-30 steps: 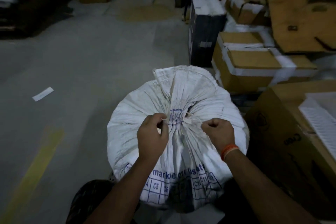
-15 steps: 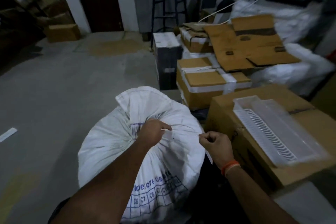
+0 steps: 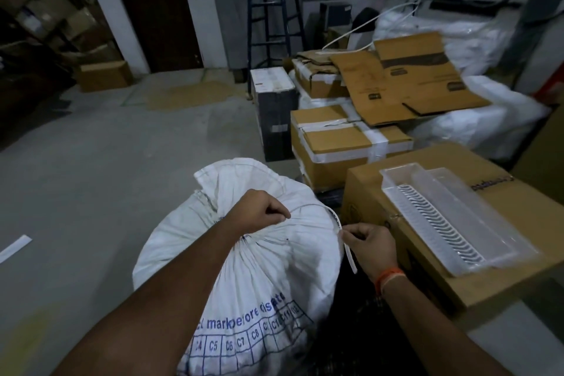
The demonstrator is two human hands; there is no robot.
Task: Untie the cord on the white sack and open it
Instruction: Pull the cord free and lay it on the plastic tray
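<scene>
Cord [image 3: 317, 207] drawn out; concrete floor [image 3: 106, 162].

Clear plastic tray [image 3: 451, 220] on cardboard box [image 3: 515, 256], just right of right hand [image 3: 370, 246]. Taped carton [image 3: 341, 143], black box [image 3: 274, 113], dark stool [image 3: 271, 6] beyond. Paper strip [image 3: 13, 248] far left on floor [image 3: 106, 177].

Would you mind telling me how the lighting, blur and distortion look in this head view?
Head view: dim, bluish light; the doorway and left shelves sink into shadow. Wide-angle bending bows the edges. The white sack, left hand and right hand read fairly sharp; the thin cord is faint.
</scene>
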